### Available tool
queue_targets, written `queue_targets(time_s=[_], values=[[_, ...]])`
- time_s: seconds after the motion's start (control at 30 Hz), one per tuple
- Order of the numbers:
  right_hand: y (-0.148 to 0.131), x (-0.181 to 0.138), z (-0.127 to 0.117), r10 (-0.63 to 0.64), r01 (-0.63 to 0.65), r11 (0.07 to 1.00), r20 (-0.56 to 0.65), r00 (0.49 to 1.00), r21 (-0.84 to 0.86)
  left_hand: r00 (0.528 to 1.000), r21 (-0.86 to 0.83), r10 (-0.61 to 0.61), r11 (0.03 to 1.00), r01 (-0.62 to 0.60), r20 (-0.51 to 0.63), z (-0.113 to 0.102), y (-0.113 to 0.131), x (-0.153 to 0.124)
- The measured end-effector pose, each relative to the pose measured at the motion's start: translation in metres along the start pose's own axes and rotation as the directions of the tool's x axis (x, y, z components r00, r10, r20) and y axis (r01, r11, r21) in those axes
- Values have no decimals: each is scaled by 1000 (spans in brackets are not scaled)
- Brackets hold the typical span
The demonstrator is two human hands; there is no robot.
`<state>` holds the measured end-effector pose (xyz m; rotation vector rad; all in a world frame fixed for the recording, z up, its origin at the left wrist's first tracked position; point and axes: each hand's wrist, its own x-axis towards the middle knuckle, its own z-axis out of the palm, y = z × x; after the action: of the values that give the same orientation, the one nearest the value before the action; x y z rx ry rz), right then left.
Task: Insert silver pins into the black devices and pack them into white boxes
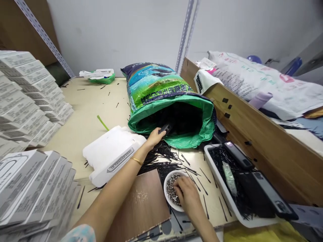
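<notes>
Between the printed sack (158,87) and the white bowl (165,189), a divided reach

From where I stood, the left hand (153,136) pinched a dark, textured object (166,128) at the sack's open green mouth, which faced the person, presumably for easy access. The right hand (186,192) curled into the bowl of small metal parts (171,187); whether its fingertips gripped one, I couldn't tell. The bowl sat beside a wood-grain board (143,211), apparently to keep the parts handy. Thin black rods (165,155) lay between sack and bowl.

Left hand (153,137) stretched forward; right hand (188,192) nearer, fingers (178,190) curled.
</notes>
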<state>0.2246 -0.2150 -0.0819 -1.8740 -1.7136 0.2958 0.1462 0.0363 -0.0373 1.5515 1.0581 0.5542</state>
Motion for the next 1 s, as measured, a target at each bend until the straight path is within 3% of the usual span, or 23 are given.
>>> queue_targets(time_s=[0.13,0.23,0.33,0.47,0.57,0.67,0.77,0.83,1.0], values=[[-2,-1,-2,9,-4,998,-88,996,67,995,-328,1,944,32,100,-19,-13,-80],[-10,0,-6,111,-80,974,-138,984,210,985,-654,-11,747,121,170,-20,-19,-133],[-29,4,-8,285,-216,848,-74,955,485,978,-811,-108,548,207,178,-17,-23,-165],[-56,9,-1,371,-296,631,57,927,717,955,-906,-280,375,197,92,-14,-25,-180],[-66,10,6,409,-306,578,56,911,756,935,-953,-346,247,174,82,-17,-22,-184],[-68,9,8,420,-307,562,55,906,768,908,-979,-377,14,204,184,-24,-21,-190],[-66,6,7,417,-305,551,60,907,777,905,-936,-275,-227,268,325,-29,-23,-195],[-65,4,5,426,-304,547,54,903,780,909,-895,-184,-329,302,374,-28,-25,-198],[-65,3,1,418,-297,559,46,907,774,917,-851,-81,-414,325,390,-19,-27,-198]])
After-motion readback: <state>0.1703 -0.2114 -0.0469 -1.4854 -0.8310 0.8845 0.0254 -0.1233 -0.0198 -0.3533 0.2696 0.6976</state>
